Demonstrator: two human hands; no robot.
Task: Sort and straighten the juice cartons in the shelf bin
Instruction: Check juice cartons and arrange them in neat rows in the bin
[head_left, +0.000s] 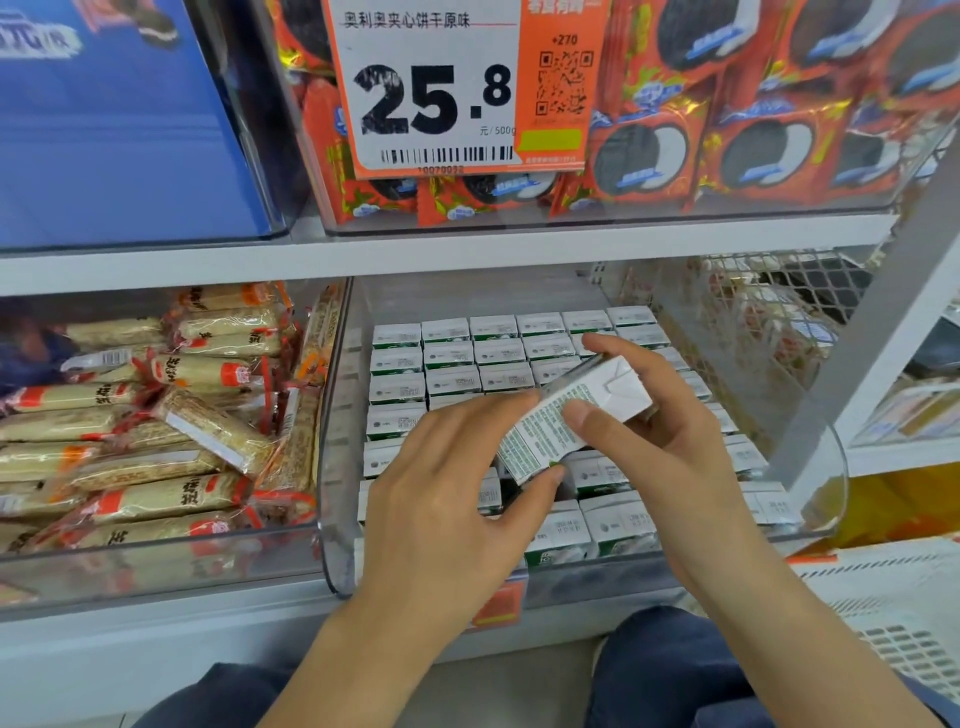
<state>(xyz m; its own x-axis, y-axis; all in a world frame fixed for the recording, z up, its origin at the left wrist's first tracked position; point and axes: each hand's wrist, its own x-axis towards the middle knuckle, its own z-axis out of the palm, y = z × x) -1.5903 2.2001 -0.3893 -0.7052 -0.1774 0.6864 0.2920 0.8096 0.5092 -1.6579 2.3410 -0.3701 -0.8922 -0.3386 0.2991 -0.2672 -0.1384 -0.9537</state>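
The knees (675, 670) sat lowest in view. Both hands, left (447, 499) and right (670, 431), grasped one carton (566, 415) with curled fingers, tilted above the bin (332, 519). Mid-sorting, seemingly; next it needs turning upright and slotting into the rows (467, 358).

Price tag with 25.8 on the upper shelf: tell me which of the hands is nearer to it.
Right. The right hand holds the lifted carton just below and right of the price tag; the left hand grips the carton's lower end, farther down.
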